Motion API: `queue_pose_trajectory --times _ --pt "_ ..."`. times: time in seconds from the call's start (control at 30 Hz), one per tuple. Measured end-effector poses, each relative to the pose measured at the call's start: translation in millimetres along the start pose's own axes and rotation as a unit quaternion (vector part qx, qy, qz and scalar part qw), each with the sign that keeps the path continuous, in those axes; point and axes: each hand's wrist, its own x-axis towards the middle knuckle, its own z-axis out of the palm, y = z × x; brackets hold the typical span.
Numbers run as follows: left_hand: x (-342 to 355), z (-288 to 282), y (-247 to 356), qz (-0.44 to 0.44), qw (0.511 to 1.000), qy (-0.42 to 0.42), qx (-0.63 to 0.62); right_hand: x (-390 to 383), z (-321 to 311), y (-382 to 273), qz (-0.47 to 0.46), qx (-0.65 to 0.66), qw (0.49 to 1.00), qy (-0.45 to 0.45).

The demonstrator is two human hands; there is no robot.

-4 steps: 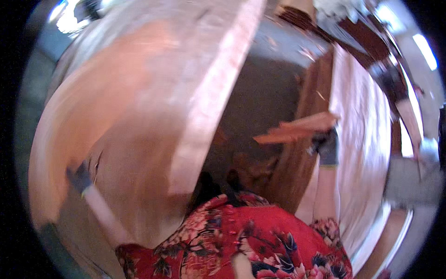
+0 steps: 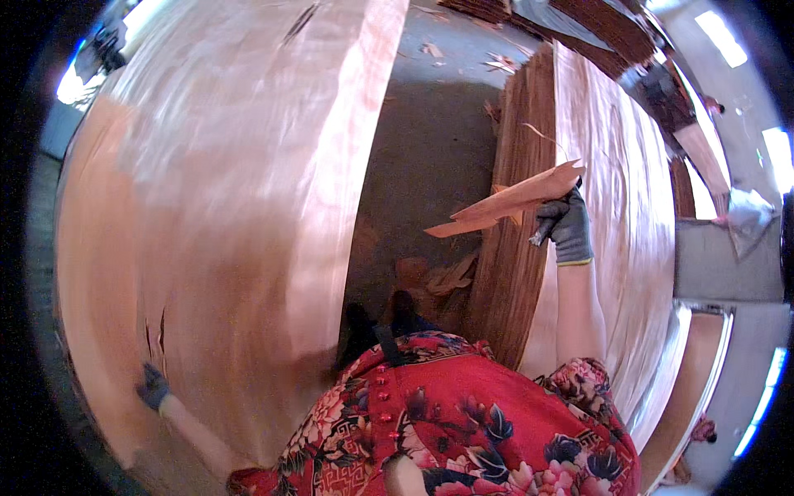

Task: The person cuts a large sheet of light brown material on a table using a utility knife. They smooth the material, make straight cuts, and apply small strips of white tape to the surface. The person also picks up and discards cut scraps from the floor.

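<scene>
My left hand point(image 2: 153, 387), in a dark grey glove, lies with fingers apart on the large pale veneer sheet point(image 2: 223, 223) at the left, beside a dark split in its surface. My right hand point(image 2: 562, 227), gloved likewise with a yellow cuff, grips torn reddish veneer strips point(image 2: 496, 207) that point leftward over the gap and the edge of the thick veneer stack point(image 2: 620, 190) on the right. That stack shows layered brown edges along its left side.
Between the stacks is a dark floor point(image 2: 422, 149) with scattered scraps point(image 2: 451, 277). More stacked veneer point(image 2: 579, 41) stands at the back. Other people point(image 2: 711, 106) point(image 2: 703, 430) are at the far right, beside a pale bag point(image 2: 748, 219) and further stacks. My feet show below.
The view has shifted, with the stacks sitting further left. My right hand with the strips is higher in the picture; my left hand is lower along the sheet.
</scene>
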Motion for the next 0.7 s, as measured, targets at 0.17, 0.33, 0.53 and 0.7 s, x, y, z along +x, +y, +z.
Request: queue_pose_trajectory --times 0.17,0.33,0.53,0.7 --pt "25 23 14 0.021 0.988 0.139 -0.057 -9 -34 86 0.055 0.153 0.986 0.04" --pt "34 -4 -3 0.048 0.989 0.137 -0.013 -5 -35 60 -0.059 -0.224 0.961 0.15" --pt "20 8 6 0.1 0.99 0.1 0.001 -23 -102 52 0.154 -0.715 0.667 0.144" --pt "-30 58 14 0.143 0.989 0.045 0.009 19 -93 39 0.066 -0.828 0.54 0.135"
